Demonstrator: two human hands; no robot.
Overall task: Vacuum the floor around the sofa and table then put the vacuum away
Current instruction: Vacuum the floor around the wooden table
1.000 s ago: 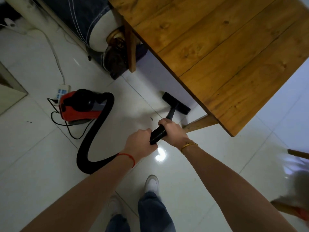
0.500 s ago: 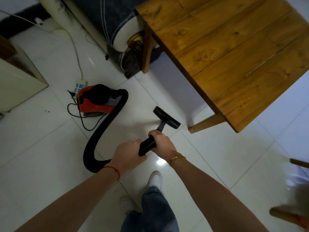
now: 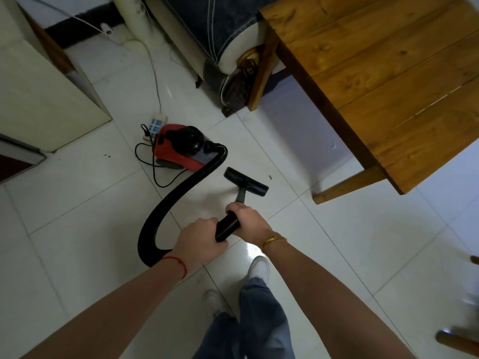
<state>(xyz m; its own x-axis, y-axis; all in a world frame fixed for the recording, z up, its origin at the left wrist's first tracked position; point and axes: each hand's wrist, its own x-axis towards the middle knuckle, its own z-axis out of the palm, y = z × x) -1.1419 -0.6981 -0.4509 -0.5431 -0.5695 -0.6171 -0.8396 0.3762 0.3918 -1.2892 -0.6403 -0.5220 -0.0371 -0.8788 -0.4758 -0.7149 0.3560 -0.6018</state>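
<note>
tiles point(image 3: 350, 255) pale, glossy, bare right of grip; table point(image 3: 388, 86) edge beyond. left hand point(image 3: 199, 244), right hand point(image 3: 248, 224) both clenched round hose point(image 3: 226, 228).

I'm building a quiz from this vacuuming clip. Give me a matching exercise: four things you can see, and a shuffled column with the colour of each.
Things:
1. vacuum body
2. hose
3. table
4. power strip

Colours:
A. black
B. white with blue sockets
C. red and black
D. honey-brown wood

Pairs: 1-C, 2-A, 3-D, 4-B
</note>
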